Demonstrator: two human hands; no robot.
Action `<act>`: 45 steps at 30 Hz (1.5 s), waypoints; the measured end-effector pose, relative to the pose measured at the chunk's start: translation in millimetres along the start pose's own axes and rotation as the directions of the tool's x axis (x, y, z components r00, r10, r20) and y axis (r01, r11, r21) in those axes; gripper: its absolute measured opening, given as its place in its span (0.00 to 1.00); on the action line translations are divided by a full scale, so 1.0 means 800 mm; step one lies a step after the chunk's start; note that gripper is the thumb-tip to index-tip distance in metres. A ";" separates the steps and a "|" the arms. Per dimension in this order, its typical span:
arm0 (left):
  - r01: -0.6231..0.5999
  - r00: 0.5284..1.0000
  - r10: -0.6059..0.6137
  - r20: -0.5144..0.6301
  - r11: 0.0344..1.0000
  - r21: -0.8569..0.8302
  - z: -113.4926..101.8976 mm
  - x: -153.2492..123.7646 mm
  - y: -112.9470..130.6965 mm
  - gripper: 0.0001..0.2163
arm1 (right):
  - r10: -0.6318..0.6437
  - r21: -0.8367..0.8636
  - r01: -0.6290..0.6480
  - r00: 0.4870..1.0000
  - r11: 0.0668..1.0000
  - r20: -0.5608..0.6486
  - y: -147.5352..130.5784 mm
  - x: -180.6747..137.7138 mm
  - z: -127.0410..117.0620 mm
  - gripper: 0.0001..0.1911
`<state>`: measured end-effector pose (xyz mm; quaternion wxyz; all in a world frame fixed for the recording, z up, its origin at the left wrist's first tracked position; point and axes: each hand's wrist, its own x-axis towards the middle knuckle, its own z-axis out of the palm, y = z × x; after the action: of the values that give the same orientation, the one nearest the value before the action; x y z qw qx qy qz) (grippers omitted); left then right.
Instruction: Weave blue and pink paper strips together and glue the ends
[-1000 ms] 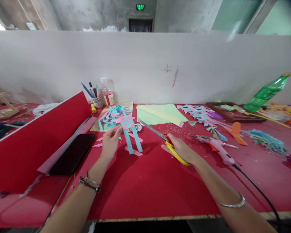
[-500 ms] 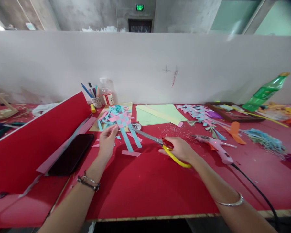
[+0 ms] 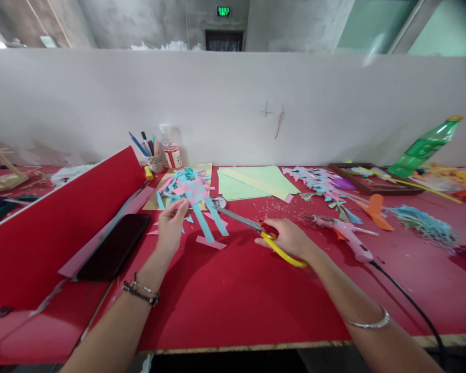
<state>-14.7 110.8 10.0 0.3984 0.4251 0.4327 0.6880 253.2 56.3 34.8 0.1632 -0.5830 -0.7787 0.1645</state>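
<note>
Between the fingertips of my left hand (image 3: 173, 224) is the edge of a woven paper piece (image 3: 196, 192), a pink and light-blue check with two long blue strips hanging down. My right hand (image 3: 287, 238) grips scissors (image 3: 246, 221) with yellow and red handles. Their blades point left, and the tips reach the right blue strip of the woven piece. Below the strips a loose pink paper strip (image 3: 211, 242) lies on the red table (image 3: 233, 295). Behind the woven piece is a heap of blue and pink paper scraps (image 3: 178, 182).
A black phone (image 3: 114, 248) lies left, beside a leaning red board (image 3: 70, 228). Green paper sheets (image 3: 256, 186) lie at the back. To the right are a pink glue gun (image 3: 344, 230) with a cord, a green bottle (image 3: 425, 147) and a paper garland (image 3: 318, 181).
Both hands stay almost where they were. The loose pink strip has turned a little and shifted slightly, and the hanging blue strips have moved very slightly.
</note>
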 end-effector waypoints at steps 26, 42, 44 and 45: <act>0.049 0.997 -0.049 0.064 0.999 -0.006 0.012 -0.013 0.007 0.13 | -0.019 0.043 0.018 1.000 0.999 0.023 0.009 0.001 0.000 0.16; 0.059 0.996 -0.062 0.061 0.997 0.054 0.010 -0.013 0.006 0.15 | -0.001 0.073 -0.001 0.999 0.997 0.034 0.008 -0.001 -0.002 0.15; 0.060 0.996 -0.063 0.063 0.997 0.052 0.010 -0.012 0.005 0.15 | 0.002 0.075 -0.005 0.999 0.997 0.041 0.007 -0.001 -0.002 0.15; 0.063 0.996 -0.065 0.063 0.997 0.047 0.010 -0.012 0.005 0.15 | 0.005 0.074 -0.008 0.999 0.997 0.044 0.007 -0.001 -0.003 0.15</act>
<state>-4.8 102.6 13.5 0.4245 0.4418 0.4482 0.6510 259.1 57.4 34.3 0.1671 -0.5753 -0.7736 0.2067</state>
